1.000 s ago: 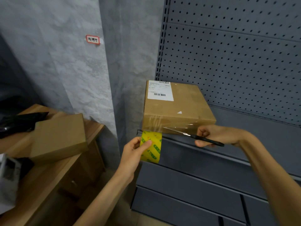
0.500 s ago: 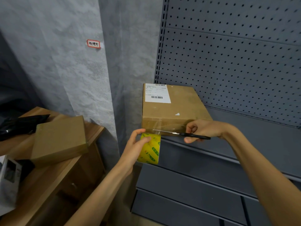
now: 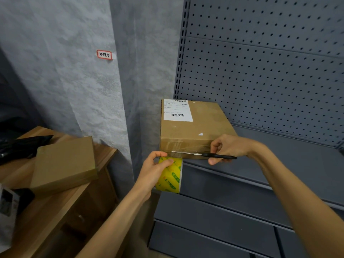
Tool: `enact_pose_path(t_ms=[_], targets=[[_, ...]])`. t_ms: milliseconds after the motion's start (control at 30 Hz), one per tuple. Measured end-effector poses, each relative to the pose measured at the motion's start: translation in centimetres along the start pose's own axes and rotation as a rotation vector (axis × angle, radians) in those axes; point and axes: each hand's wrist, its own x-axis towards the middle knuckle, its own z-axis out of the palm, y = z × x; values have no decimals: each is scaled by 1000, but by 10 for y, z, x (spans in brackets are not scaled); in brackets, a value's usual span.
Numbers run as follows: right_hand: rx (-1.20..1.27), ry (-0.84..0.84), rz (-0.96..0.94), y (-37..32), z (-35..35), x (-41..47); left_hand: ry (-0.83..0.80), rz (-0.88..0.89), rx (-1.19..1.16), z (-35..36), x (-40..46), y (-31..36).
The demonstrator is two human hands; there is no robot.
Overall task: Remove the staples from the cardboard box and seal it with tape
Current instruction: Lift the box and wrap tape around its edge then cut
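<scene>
A brown cardboard box [image 3: 193, 131] with a white shipping label lies flat on the grey metal shelf [image 3: 290, 157], clear tape shining across its front face. My left hand [image 3: 152, 170] grips a yellow roll of tape [image 3: 171, 175] hanging just below the box's front left corner. My right hand [image 3: 229, 148] holds black-handled scissors [image 3: 201, 154] level along the box's lower front edge, blades pointing left toward the roll. The blades look nearly closed at the tape strip between roll and box.
A second cardboard box [image 3: 65, 162] rests on a wooden table [image 3: 61, 205] at the left, with a black bag [image 3: 20, 146] behind it. A grey pegboard panel [image 3: 260, 71] backs the shelf. Drawer-like panels [image 3: 214, 229] sit beneath it.
My right hand slid the scissors left along the box's front edge, blade tips now near the roll. My left hand with the roll stayed under the corner.
</scene>
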Motion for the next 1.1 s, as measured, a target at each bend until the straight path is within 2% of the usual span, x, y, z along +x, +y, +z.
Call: enact_pose_path(t_ms=[400,733,933,1100], targets=[[-17,55,-16,4,-1,6,6,13,32,-6,2,8],[-69,-56,-22,6,-1,4,8,5,57,-4,1,6],[-185,-71,-20,8,4,5,11,16,63,-4,0,5],[-168,-56,-17,4,6,5,8,20,64,-5,0,4]])
